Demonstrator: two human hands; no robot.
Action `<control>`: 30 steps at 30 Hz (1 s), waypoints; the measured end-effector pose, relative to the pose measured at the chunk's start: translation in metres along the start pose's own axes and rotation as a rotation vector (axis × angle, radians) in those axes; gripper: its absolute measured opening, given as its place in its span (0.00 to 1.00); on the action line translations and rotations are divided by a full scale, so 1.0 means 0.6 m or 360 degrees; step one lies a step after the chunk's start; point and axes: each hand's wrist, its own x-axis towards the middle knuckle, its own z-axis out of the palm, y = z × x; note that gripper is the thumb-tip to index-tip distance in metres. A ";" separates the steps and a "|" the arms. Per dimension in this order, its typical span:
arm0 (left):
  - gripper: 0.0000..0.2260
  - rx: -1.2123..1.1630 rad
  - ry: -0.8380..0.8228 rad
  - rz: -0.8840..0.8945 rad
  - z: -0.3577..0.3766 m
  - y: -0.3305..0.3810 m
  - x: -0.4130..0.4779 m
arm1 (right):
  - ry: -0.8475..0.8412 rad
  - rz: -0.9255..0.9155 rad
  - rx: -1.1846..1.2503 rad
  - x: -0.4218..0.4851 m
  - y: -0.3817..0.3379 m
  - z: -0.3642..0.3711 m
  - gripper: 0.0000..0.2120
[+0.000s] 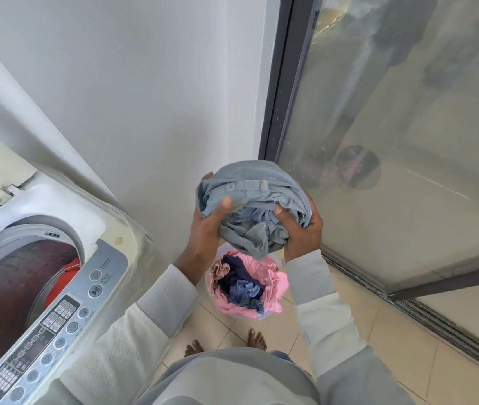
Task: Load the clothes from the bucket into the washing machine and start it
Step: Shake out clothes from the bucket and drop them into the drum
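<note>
Head cam; looks steeply down; close.

The left hand (204,233) and right hand (302,233) grip a bundled grey-blue garment (250,197) — jeans, perhaps — above the clothes-filled bucket (262,316).

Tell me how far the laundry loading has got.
Done: a red garment lies in the washing machine. In hand: left hand and right hand grip a pale blue garment above the bucket. Left: pink and dark blue clothes in it; start button untouched.

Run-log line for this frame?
left hand, right hand: grip grey garment above bucket | bucket: holds clothes | washer: open, red item inside
</note>
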 end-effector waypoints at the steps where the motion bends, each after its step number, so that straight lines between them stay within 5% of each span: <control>1: 0.44 -0.0055 0.0059 0.0001 -0.004 0.002 0.003 | -0.0049 0.0053 -0.0022 0.004 0.001 0.004 0.29; 5: 0.30 -0.0231 0.0311 -0.0041 -0.018 0.005 0.007 | -0.0248 0.0313 -0.0136 0.016 -0.001 0.044 0.32; 13: 0.27 -0.0550 0.0592 0.0168 -0.172 0.074 -0.075 | -0.1072 0.1151 -0.0181 0.001 0.024 0.198 0.36; 22: 0.48 -0.0896 0.1031 0.0207 -0.463 0.132 -0.240 | -0.1633 0.1743 -0.0416 -0.110 0.146 0.482 0.36; 30: 0.53 -0.1090 0.1441 -0.0133 -0.653 0.121 -0.286 | -0.1534 0.1965 -0.0878 -0.213 0.309 0.638 0.58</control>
